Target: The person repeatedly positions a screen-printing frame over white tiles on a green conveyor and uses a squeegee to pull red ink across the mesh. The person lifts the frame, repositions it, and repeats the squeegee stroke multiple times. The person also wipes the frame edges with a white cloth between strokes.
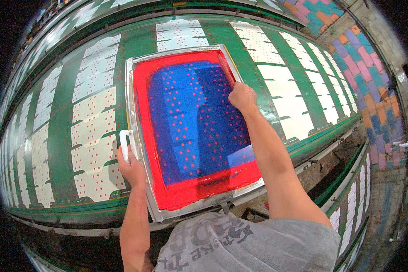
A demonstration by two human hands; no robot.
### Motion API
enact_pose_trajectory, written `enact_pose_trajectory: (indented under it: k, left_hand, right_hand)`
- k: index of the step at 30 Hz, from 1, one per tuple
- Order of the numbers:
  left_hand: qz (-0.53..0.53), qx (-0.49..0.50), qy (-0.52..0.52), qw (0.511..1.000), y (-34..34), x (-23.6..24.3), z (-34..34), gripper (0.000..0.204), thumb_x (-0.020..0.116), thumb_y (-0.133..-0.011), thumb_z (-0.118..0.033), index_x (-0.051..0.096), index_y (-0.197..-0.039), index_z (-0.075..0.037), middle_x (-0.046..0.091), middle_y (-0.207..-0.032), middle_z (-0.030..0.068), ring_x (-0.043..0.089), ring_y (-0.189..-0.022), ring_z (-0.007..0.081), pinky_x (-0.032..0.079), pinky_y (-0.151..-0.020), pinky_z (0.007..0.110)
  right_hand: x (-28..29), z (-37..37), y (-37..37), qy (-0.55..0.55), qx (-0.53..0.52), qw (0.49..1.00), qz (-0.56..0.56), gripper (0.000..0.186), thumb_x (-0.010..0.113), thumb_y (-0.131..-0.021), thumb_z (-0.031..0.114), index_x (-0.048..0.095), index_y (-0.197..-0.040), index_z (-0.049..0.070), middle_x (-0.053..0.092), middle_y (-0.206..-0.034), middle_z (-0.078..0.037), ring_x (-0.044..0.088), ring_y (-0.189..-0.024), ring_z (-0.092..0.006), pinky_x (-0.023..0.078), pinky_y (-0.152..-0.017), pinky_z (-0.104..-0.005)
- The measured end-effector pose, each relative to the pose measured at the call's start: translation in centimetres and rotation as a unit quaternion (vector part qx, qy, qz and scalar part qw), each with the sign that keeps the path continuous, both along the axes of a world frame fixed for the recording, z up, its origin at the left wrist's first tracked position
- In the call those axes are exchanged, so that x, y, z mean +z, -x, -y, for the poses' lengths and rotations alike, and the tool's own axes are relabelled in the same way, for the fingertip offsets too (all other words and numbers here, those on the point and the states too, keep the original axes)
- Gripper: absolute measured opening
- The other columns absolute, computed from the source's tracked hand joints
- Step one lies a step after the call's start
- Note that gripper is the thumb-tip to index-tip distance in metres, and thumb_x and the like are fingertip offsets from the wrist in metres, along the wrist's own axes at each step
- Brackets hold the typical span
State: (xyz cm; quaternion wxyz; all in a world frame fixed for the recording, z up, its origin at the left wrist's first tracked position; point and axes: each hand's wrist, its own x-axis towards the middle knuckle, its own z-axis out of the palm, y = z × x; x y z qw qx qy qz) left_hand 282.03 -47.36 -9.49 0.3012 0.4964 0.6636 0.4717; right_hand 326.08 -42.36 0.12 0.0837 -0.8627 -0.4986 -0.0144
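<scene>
A screen printing frame (143,149) lies tilted across the green table in front of me. Red ink (167,199) forms a thick border on its mesh, and the blue middle (181,136) carries rows of red dots. My left hand (133,168) is closed round a white handle (124,144) on the frame's left side. Against the inside of the right rail lies a narrow reddish strip, apparently a squeegee (227,69). My right hand (243,96) is closed at its near end, and hides part of it and of the rail.
Pale panels with red dots (95,149) lie in columns left of the frame; plain cream panels (283,99) lie to its right. A rail (313,154) edges the long green table (61,136). Another table with panels (349,204) stands at lower right, beside coloured floor bricks (362,63).
</scene>
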Motion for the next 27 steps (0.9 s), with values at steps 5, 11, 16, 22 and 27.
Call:
enact_pose_trajectory:
  k: [5, 11, 16, 22, 27]
  left_hand:
    - [0.011, 0.009, 0.002, 1.000, -0.5, 0.3, 0.0, 0.045, 0.054, -0.105, -0.002, 0.052, -0.151, 0.003, 0.073, -0.129, 0.0182, 0.069, -0.121, 0.0284, 0.051, -0.106, 0.041]
    - [-0.032, 0.014, 0.003, 0.999, -0.9, 0.7, 0.0, 0.045, 0.053, -0.104, 0.000, 0.053, -0.149, 0.004, 0.073, -0.128, 0.0163, 0.068, -0.119, 0.0291, 0.050, -0.106, 0.041]
    - [-0.037, 0.001, 0.003, 0.999, -0.8, 0.8, 0.1, 0.044, 0.052, -0.104, 0.000, 0.053, -0.148, 0.005, 0.072, -0.131, 0.0173, 0.067, -0.121, 0.0286, 0.049, -0.108, 0.041]
    - [-0.029, -0.005, 0.008, 1.000, -0.6, 0.8, 0.0, 0.043, 0.052, -0.105, -0.001, 0.053, -0.148, 0.005, 0.072, -0.130, 0.0164, 0.067, -0.121, 0.0274, 0.049, -0.108, 0.040]
    - [-0.027, -0.008, -0.013, 1.000, -0.4, 0.5, -0.1, 0.043, 0.053, -0.104, 0.001, 0.054, -0.147, 0.005, 0.073, -0.125, 0.0145, 0.069, -0.114, 0.0258, 0.051, -0.103, 0.039]
  right_hand:
    - [-0.8, -3.0, 0.0, 0.032, -0.001, 0.999, 0.021, 0.025, 0.070, -0.088, 0.018, 0.078, -0.104, 0.002, 0.079, -0.105, -0.023, 0.078, -0.102, -0.0413, 0.063, -0.090, -0.0514]
    - [-2.3, -3.6, 1.8, 0.043, 0.049, 0.994, 0.091, 0.019, 0.071, -0.088, 0.015, 0.080, -0.099, 0.003, 0.079, -0.102, -0.020, 0.080, -0.095, -0.0357, 0.065, -0.082, -0.0456]
    - [-2.4, -3.1, 2.3, 0.034, 0.072, 0.992, 0.096, 0.021, 0.070, -0.088, 0.014, 0.078, -0.102, 0.001, 0.078, -0.102, -0.021, 0.080, -0.095, -0.0361, 0.065, -0.081, -0.0453]
    - [-3.0, -3.6, 5.6, -0.017, 0.146, 0.986, 0.082, 0.019, 0.071, -0.084, 0.012, 0.075, -0.099, 0.000, 0.077, -0.097, -0.022, 0.079, -0.089, -0.0360, 0.065, -0.077, -0.0463]
    - [-2.7, -2.8, 8.0, -0.018, 0.223, 0.974, 0.044, 0.020, 0.069, -0.085, 0.012, 0.074, -0.101, 0.000, 0.076, -0.096, -0.022, 0.078, -0.090, -0.0392, 0.064, -0.078, -0.0495]
